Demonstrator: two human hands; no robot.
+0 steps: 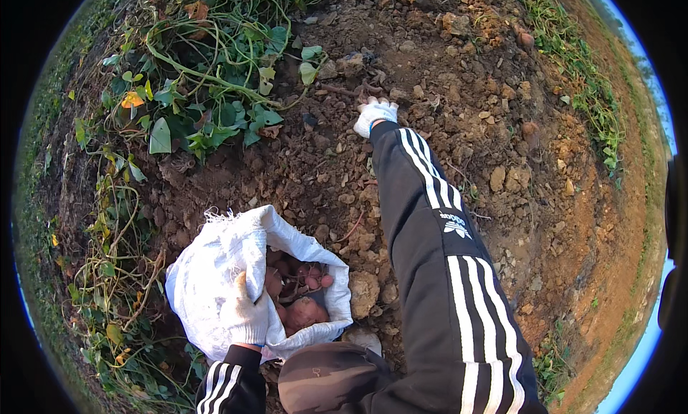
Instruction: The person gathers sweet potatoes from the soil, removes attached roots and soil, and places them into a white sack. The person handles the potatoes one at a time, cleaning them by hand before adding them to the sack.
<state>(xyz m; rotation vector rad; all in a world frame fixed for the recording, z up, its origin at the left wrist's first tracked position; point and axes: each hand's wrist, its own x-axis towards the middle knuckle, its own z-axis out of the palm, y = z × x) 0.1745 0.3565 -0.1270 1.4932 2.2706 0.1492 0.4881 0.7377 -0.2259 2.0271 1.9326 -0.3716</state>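
Observation:
My left hand (246,316), in a white work glove, grips the near left side of a white woven sack (207,271). The sack's mouth gapes to the right, and reddish sweet potatoes (305,312) lie inside, with a cluster of small round ones (313,277) on thin roots. My right hand (377,115), gloved too, reaches far forward and touches the dug soil. Its fingertips are at a thin reddish-brown root (338,89); whether they hold anything is hidden.
Leafy sweet potato vines (215,91) spread at left, with more vines (594,91) at far right. Clods and stones (363,293) cover the dug soil. Single tubers (529,132) lie to the right. My camouflage-clad knee (333,376) is beside the sack.

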